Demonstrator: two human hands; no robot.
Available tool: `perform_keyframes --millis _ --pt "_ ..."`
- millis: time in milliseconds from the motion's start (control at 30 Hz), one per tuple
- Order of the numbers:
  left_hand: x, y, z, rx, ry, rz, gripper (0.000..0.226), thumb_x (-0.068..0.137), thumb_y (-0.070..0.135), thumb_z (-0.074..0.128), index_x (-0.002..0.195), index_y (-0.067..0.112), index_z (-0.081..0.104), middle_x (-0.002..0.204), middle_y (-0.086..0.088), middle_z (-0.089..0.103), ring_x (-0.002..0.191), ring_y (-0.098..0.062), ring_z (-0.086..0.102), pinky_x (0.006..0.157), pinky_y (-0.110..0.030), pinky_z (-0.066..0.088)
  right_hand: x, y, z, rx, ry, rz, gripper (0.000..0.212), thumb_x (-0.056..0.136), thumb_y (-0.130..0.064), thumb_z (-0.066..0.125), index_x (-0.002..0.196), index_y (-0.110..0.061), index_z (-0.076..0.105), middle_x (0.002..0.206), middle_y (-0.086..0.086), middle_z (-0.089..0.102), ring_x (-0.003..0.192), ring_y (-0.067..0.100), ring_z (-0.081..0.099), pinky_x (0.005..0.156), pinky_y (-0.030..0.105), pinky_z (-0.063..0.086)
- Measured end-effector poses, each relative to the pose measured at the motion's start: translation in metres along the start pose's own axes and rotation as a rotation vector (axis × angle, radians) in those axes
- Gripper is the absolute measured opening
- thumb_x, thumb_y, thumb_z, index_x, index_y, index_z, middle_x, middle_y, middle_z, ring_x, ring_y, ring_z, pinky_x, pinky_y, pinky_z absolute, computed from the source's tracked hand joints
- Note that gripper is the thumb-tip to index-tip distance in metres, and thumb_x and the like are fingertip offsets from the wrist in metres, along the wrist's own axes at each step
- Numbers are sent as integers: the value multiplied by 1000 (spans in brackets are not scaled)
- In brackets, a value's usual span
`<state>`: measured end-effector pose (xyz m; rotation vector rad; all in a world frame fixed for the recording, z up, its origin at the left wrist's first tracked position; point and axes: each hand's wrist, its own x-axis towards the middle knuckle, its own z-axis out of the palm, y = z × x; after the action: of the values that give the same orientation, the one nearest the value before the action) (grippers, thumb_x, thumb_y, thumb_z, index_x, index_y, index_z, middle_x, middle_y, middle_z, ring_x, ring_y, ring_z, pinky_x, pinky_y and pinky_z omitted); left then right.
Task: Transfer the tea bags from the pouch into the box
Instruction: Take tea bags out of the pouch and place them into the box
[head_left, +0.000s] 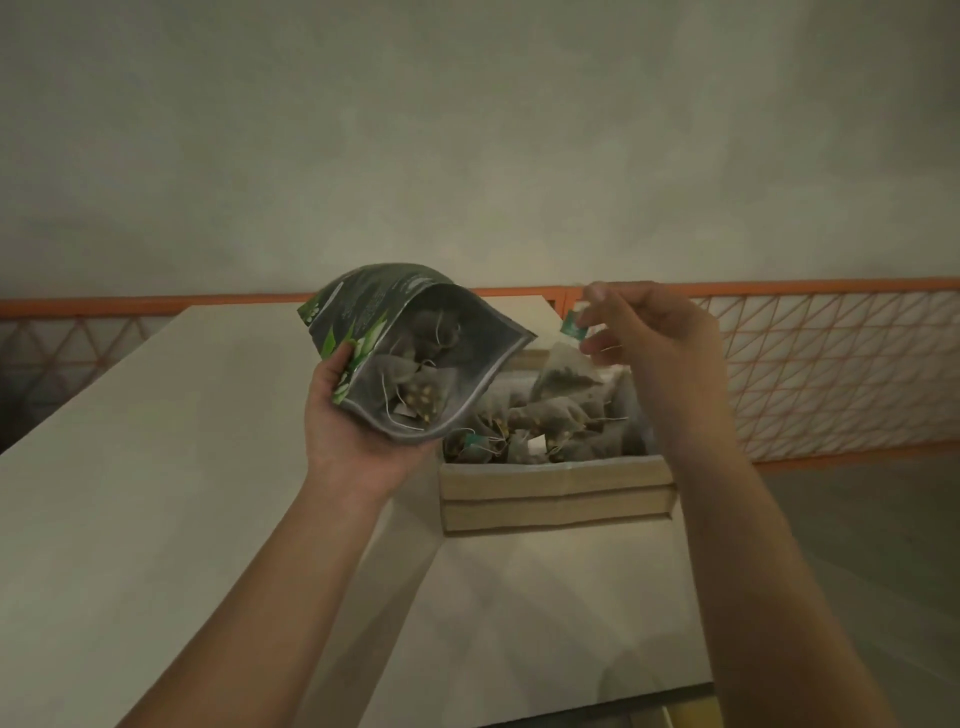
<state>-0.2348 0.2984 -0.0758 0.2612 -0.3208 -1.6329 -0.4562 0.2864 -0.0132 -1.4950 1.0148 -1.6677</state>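
Left hand (358, 431) grips pouch (410, 358); right hand (660, 338) pinches tea bag tag (573, 324)

Box (556, 488) interior partly behind pouch (410, 364)

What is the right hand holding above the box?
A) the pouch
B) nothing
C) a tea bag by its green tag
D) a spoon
C: the right hand pinches a green tag, with the tea bag dangling over the box; the left hand holds the pouch.
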Motion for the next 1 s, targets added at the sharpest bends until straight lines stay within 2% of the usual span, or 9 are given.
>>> perform_keyframes --millis 67,167,333,433,533,667,800,933,1000 --pt "-1 -2 3 20 9 1 50 92 49 53 130 19 67 134 -16 65 126 -38 59 105 -55 46 6 14 -14 -83 -9 43 17 93 -25 64 96 -10 71 85 2 74 69 17 68 62 20 53" --pt "-1 -6 7 28 25 -5 48 92 48 54 128 20 70 135 -14 65 127 -37 58 111 -54 40 15 37 -28 -250 1 73 15 94 -27 61 97 -15 70 90 1 74 76 15 71 66 22 57" --pt "0 -13 13 36 35 -25 46 92 48 54 117 16 76 134 -13 65 129 -36 57 114 -53 37 34 66 -28 -397 76 57 12 95 -27 60 95 -20 69 88 -4 72 78 13 70 77 36 60" --pt "-1 -15 17 44 43 -28 49 92 48 55 128 19 69 135 -13 65 129 -36 57 114 -53 37 39 76 -26 -480 66 49 20 97 -32 56 104 -19 69 92 -7 70 84 11 67 73 29 55" --pt "-2 -16 19 41 41 -24 51 91 48 56 135 22 64 135 -12 65 130 -36 56 115 -53 36 33 91 -28 -627 -92 144 25 98 -31 53 113 -17 67 95 -7 65 79 1 57 62 16 40" --pt "-2 -15 18 21 40 -36 54 90 47 59 137 22 63 138 -13 63 131 -37 55 115 -53 36 23 90 -29 -670 -167 156 25 98 -26 54 116 -15 67 102 -1 68 79 2 55 63 11 37" --pt "-3 -13 18 7 25 -36 58 87 48 60 140 22 60 141 -13 60 133 -37 53 115 -53 36 11 57 -18 -570 -75 -6 23 98 -22 55 119 -20 65 112 -7 63 88 -3 54 65 5 38" --pt "-6 -12 18 18 39 -8 58 88 50 57 138 21 61 139 -14 61 131 -37 55 114 -52 38 -18 24 10 -387 8 -227 13 92 -21 62 100 -28 68 88 -7 59 75 1 53 64 8 40" --pt "-7 -12 18 47 53 -3 59 90 53 54 138 20 61 138 -15 62 130 -37 56 112 -51 41 -32 19 28 -504 -52 -346 11 87 -25 63 96 -28 70 79 -11 55 72 2 49 65 8 37"
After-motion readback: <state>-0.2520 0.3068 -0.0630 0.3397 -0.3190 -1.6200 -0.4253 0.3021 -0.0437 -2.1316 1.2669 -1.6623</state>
